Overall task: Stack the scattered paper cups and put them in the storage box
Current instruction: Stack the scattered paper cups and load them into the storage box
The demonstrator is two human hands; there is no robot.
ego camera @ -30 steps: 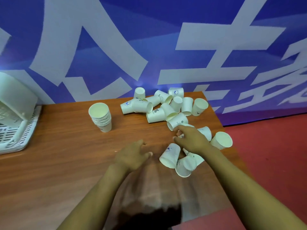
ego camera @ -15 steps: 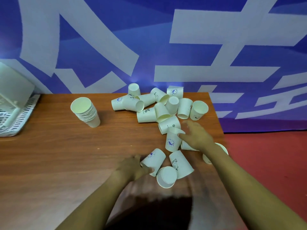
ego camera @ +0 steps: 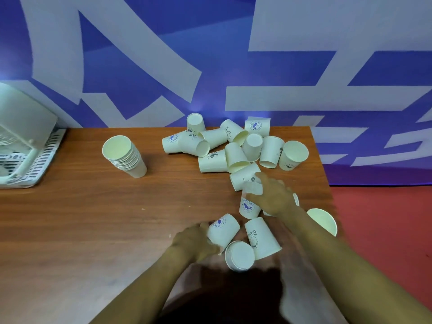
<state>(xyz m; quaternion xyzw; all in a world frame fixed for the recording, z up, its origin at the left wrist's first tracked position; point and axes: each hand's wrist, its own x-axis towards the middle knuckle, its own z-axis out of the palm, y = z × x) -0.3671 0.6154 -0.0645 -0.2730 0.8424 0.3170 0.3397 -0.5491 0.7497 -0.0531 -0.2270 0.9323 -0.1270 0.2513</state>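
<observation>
Several white paper cups (ego camera: 236, 146) lie scattered at the back right of the wooden table (ego camera: 93, 218). A stack of nested cups (ego camera: 125, 155) stands upright to their left. My left hand (ego camera: 194, 242) grips a lying cup with a blue logo (ego camera: 224, 230) near the front. My right hand (ego camera: 273, 197) holds another logo cup (ego camera: 249, 206) by its upper part. Two more cups, one printed "Be" (ego camera: 263, 237) and one showing its base (ego camera: 239, 254), lie between my arms. Another cup (ego camera: 323, 220) lies at the table's right edge.
A white slatted storage box (ego camera: 32, 157) sits at the table's far left edge. A blue and white banner wall rises right behind the table. Red floor (ego camera: 385, 230) lies beyond the right edge. Bare wood spans the left and middle.
My left hand moved right and took hold of the lying logo cup. My right hand lifted off the cups and closed on a cup farther back. The camera tilted, shifting the scene.
</observation>
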